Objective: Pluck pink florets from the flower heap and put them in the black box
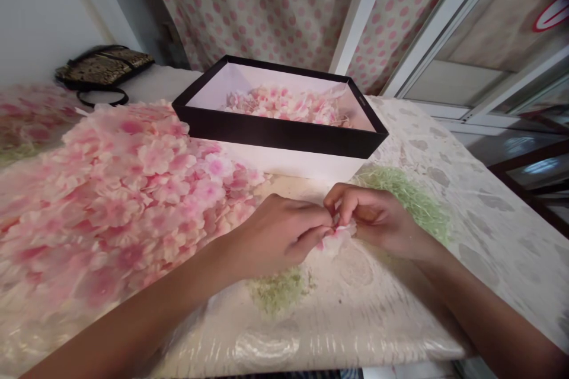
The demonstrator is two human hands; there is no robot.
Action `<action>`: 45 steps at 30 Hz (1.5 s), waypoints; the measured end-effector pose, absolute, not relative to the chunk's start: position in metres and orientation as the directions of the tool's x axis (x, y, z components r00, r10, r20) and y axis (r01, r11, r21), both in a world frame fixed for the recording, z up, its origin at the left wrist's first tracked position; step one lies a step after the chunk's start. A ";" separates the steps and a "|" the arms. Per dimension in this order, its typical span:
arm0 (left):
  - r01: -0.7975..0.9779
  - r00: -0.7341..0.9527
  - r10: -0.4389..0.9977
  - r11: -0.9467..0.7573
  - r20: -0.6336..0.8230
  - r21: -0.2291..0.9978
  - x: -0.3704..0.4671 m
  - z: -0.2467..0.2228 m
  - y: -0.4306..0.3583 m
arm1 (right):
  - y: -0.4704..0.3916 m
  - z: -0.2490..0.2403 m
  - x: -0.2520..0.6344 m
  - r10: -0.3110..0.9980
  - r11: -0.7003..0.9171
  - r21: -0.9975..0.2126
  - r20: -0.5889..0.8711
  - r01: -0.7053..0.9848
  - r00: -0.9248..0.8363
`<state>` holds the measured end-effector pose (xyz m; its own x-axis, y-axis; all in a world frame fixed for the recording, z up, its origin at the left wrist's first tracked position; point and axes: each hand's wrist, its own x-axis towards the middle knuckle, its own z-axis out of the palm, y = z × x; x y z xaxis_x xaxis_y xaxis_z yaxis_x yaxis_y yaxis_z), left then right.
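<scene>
My left hand [284, 231] and my right hand [373, 216] meet over the front middle of the table, fingertips pinched together. Between them is a small pale pink artificial flower [335, 240], its petals hanging below the fingers. Both hands are closed on it; the exact grip of each fingertip is partly hidden. A big heap of pink artificial flowers [146, 201] lies to the left of my left hand. Pale green stems [278, 290] lie under my left wrist, and a larger bunch of green stems [409, 201] sits behind my right hand.
A black-rimmed white box [284, 136] stands beyond my hands, with pink flowers [288, 105] inside. At the back left lies a patterned bag [106, 65] with a black strap. A light patterned cloth [484, 237] covers the table. Dotted curtains [267, 6] hang behind.
</scene>
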<state>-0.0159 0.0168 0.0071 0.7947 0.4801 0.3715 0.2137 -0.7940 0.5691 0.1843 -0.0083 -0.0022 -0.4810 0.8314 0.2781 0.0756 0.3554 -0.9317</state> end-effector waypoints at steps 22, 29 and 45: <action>0.267 0.320 0.806 -0.581 0.498 0.768 -0.043 0.038 0.045 | -0.046 0.003 0.163 0.663 0.589 -0.496 -0.153 0.637 -0.733; 0.790 0.494 0.843 -0.537 0.211 0.297 -0.065 0.034 0.053 | -0.047 0.002 0.163 0.684 0.547 -0.542 -0.150 0.638 -0.714; 0.716 0.482 0.849 -0.525 0.218 0.459 -0.037 0.014 0.054 | -0.043 0.002 0.160 0.741 0.580 -0.535 0.032 0.614 -0.671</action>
